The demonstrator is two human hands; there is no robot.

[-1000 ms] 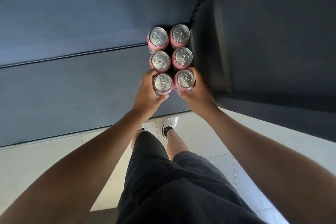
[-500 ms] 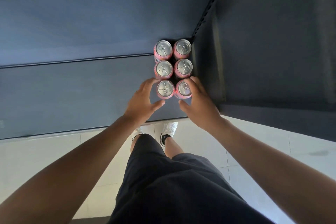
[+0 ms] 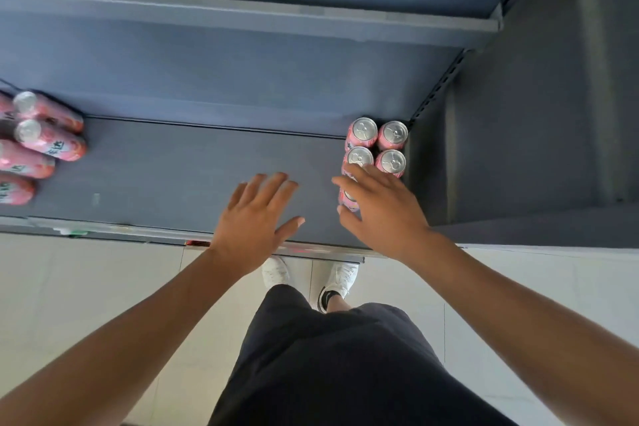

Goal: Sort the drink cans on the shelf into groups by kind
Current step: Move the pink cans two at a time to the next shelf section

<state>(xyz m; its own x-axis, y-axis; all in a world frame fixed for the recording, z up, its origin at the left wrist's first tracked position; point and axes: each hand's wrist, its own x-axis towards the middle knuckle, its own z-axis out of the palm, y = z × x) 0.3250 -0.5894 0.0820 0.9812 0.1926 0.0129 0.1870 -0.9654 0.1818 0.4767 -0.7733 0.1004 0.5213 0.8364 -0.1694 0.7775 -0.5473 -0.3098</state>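
**Right fingers (image 3: 363, 180) slack over a packed pink block**

Fingers of the right hand (image 3: 383, 214) lie straight and relaxed, gripping nothing, over the front pair of the cans (image 3: 391, 161). Whether they touch those lids I cannot tell. Four lids show just beyond the fingertips, two by two, and a strip of pink side shows beneath them.

The left hand (image 3: 252, 228) hovers with its fingers (image 3: 273, 187) spread and empty, over bare shelf (image 3: 173, 176) just left of the block.

The cans stand touching one another, tight against the wall (image 3: 428, 176) to the right of the right fingers. I judge this keeps one kind squared in the corner and leaves shelf free.

Each can stands upright, long axis vertical, lid up toward the camera.

Well to the left of the left fingers, the far cans (image 3: 52, 145), also pink, cluster together. They look tilted, probably from the wide lens.
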